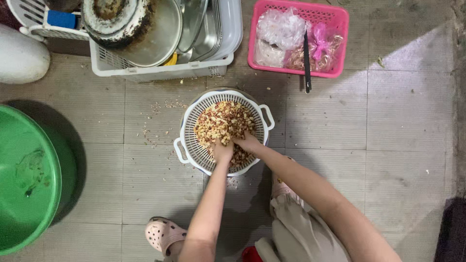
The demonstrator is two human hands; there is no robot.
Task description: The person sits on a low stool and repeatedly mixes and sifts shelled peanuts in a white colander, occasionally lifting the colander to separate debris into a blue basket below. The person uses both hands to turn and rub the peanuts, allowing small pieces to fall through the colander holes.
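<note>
White slotted colander [190,127] holding tan, red-brown speckled nuts [224,121]. Pink mesh basket [340,29] with clear and pink bags; white crate [160,72] of silver pans; green tub [29,179] at left. Grey ribbed floor tiles [388,121]; pale pink perforated clog [162,234].

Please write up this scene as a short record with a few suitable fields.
Setting: grey tiled floor, seen from above
Left hand: dug into the chopped brown and cream pieces
Right hand: in the same pieces, beside the left
Container: white slotted colander with two handles, set in a bowl
Left side: green basin
Top: white crate of metal pans; pink basket of plastic bags, with a black stick lying across its rim
Spillage: crumbs scattered on the floor left of the colander
Footwear: pink clog
</note>
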